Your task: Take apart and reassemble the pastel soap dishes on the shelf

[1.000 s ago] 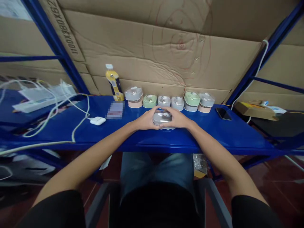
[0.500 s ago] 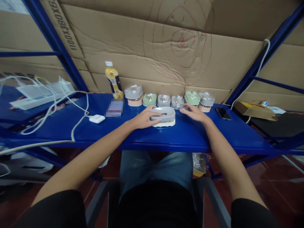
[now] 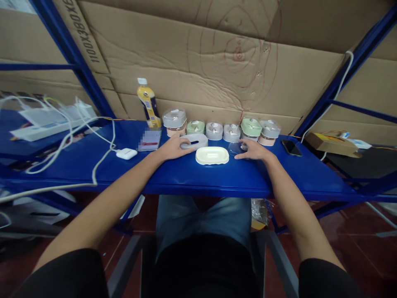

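My left hand (image 3: 174, 147) grips the near end of a grey oval tray with a slot in it (image 3: 198, 140), fingers behind and thumb in front. Just right of it a cream oval base with a wavy rim (image 3: 212, 155) lies on the blue table, touched by neither hand. My right hand (image 3: 252, 150) is curled round a clear plastic lid (image 3: 235, 150) low over the table, right of the cream base. Whether the lid touches the tabletop I cannot tell.
Along the cardboard back stand several lidded boxes, among them a green one (image 3: 195, 129) and a grey one (image 3: 214, 131). A yellow bottle (image 3: 149, 103), a white charger case (image 3: 126, 154) and cables are leftward. A black phone (image 3: 291, 147) lies right.
My left hand has lifted the grey tray off the cream base and carried it left, uncovering the base. My right hand has lowered the clear lid toward the table.
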Available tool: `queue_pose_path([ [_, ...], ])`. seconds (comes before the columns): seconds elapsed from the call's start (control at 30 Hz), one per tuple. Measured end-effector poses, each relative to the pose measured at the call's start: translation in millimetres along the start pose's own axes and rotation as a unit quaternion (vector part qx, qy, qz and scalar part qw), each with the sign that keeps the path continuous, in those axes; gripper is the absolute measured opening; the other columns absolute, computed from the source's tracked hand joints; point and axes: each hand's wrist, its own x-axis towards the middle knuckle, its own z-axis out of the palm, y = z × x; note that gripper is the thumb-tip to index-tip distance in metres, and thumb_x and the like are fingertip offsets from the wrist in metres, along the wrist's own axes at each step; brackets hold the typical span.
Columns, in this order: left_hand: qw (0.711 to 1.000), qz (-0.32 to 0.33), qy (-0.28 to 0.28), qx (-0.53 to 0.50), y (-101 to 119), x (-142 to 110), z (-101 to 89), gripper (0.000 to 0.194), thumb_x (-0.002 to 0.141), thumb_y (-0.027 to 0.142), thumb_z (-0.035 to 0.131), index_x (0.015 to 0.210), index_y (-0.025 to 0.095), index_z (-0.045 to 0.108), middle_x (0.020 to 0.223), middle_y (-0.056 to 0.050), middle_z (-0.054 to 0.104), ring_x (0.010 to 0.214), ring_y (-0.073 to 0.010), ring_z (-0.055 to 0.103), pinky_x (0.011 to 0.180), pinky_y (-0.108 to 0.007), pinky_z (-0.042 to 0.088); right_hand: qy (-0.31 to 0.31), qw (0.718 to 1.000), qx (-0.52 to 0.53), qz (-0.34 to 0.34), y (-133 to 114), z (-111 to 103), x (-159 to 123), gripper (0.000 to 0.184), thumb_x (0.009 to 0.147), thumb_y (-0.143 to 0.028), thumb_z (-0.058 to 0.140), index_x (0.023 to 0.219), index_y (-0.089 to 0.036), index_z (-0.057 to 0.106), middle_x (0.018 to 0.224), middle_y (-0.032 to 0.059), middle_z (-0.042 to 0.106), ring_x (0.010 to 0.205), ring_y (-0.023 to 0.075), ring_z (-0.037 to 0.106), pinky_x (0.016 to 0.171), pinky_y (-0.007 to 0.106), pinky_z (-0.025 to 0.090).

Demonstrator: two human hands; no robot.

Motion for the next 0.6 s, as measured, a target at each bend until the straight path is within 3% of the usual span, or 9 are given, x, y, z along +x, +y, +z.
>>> queue_pose_path([
  [0.1,0.999,0.008,0.032,-0.024,4.6,0.0,-0.7,0.055,0.092,0.072,0.071,0.113,0.022,0.083,0.131,-0.015,0.063,0.135,-0.0407,0.063,0.126,-0.063,0.047,-0.006,1.0,0.003,0.02,-2.5,-1.5,-1.0,0.107,0.068,-0.058,0.1,0.159,-0.014,0.064,0.152,0.0234,0.072,0.135,0.0457,0.072,0.117,0.061,0.059],
  [0.2,0.996,0.046,0.066,-0.05,20.0,-2.2,1.0,0.05,0.097,0.067,0.068,0.119,0.023,0.08,0.141,-0.014,0.063,0.143,-0.0394,0.059,0.13,-0.063,0.044,0.019,0.999,0.004,0.029,-4.3,-5.6,-3.1,0.103,0.069,-0.057,0.098,0.156,-0.013,0.066,0.145,0.0236,0.076,0.132,0.0461,0.074,0.115,0.062,0.059],
  [0.3,0.99,0.107,0.04,-0.076,44.2,-6.1,8.9,0.051,0.098,0.064,0.07,0.129,0.024,0.076,0.146,-0.014,0.064,0.145,-0.0371,0.06,0.13,-0.06,0.044,0.113,0.993,0.022,0.021,-8.3,-10.4,-5.9,0.092,0.072,-0.06,0.095,0.149,-0.014,0.072,0.142,0.0236,0.077,0.13,0.046,0.074,0.115,0.064,0.058],
  [0.4,0.987,0.129,0.001,-0.091,65.5,-9.2,19.2,0.061,0.094,0.062,0.074,0.142,0.024,0.069,0.149,-0.015,0.067,0.143,-0.0372,0.064,0.128,-0.058,0.047,0.202,0.974,0.096,-0.05,-20.9,-10.8,-7.9,0.086,0.077,-0.061,0.09,0.15,-0.02,0.071,0.151,0.0199,0.073,0.137,0.0416,0.07,0.12,0.062,0.055],
  [0.5,0.99,0.104,-0.01,-0.098,74.8,-9.7,26.2,0.08,0.088,0.062,0.08,0.154,0.022,0.059,0.158,-0.019,0.065,0.147,-0.0416,0.063,0.126,-0.06,0.049,0.149,0.964,0.161,-0.154,-44.1,-2.9,-6.0,0.079,0.081,-0.058,0.089,0.151,-0.027,0.071,0.155,0.0133,0.072,0.142,0.0361,0.069,0.125,0.058,0.052],
  [0.6,0.99,0.081,-0.009,-0.116,74.4,-8.6,29.0,0.103,0.08,0.063,0.087,0.164,0.02,0.046,0.162,-0.023,0.062,0.151,-0.0454,0.061,0.124,-0.062,0.05,0.066,0.967,0.132,-0.209,-71.1,10.7,2.5,0.078,0.077,-0.055,0.094,0.147,-0.028,0.076,0.148,0.0119,0.075,0.137,0.0363,0.071,0.123,0.058,0.053],
])
